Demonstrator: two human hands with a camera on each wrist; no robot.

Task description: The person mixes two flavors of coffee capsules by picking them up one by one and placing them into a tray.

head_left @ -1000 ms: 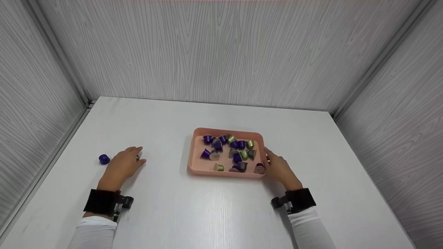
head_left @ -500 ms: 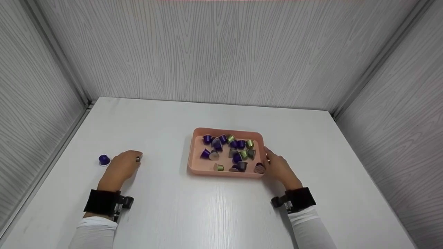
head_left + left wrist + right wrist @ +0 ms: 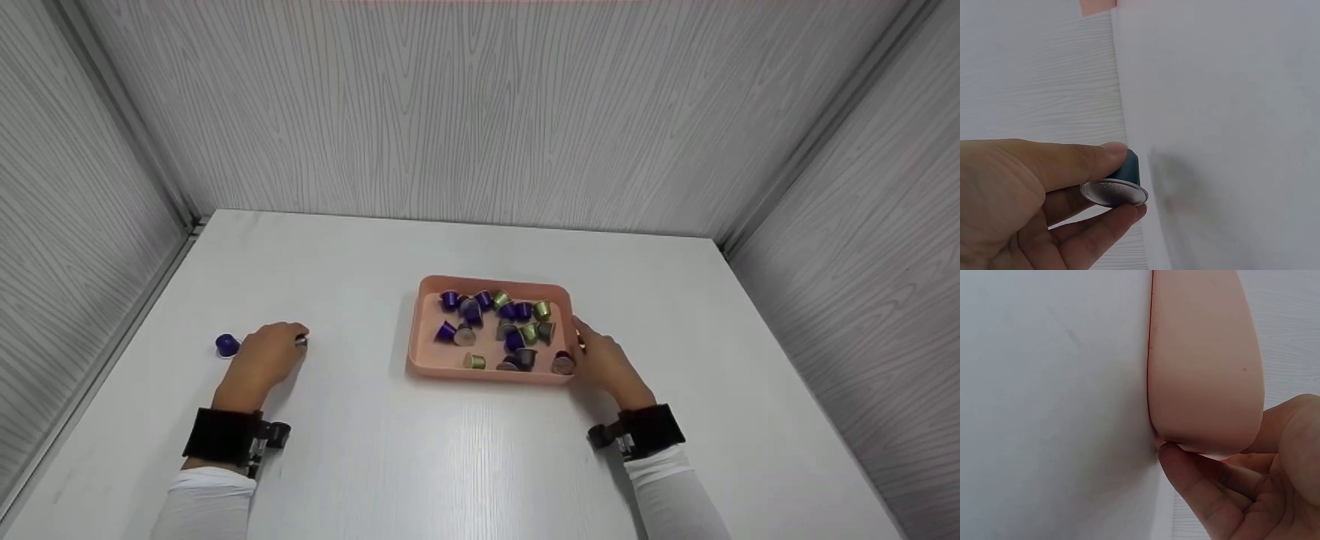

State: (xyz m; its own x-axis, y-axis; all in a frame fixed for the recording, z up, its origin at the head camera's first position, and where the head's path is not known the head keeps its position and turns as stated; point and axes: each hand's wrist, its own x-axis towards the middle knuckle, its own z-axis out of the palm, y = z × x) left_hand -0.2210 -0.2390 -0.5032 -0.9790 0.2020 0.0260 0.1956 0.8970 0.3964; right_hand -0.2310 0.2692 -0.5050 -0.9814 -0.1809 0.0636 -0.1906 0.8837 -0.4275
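My left hand pinches a dark bluish coffee capsule between thumb and fingers. Its silver foil lid faces the wrist camera. Just left of that hand, another coffee capsule, dark blue, stands on the table. A shallow pink tray lies near the table's middle, holding several blue, green and grey capsules, mostly along its back and right. At the tray's right end my right hand holds the wall; in the right wrist view its fingers curl about the tray's end, partly hidden behind it.
The white table is bounded by a grey wood-grain back wall and side walls at left and right. Each wrist carries a black strap with a small camera. Bare table lies between the left hand and the tray.
My left thumb and fingers, spread apart a second ago, have come together on the capsule. The hand has barely shifted otherwise. My right hand and the tray stay in place.
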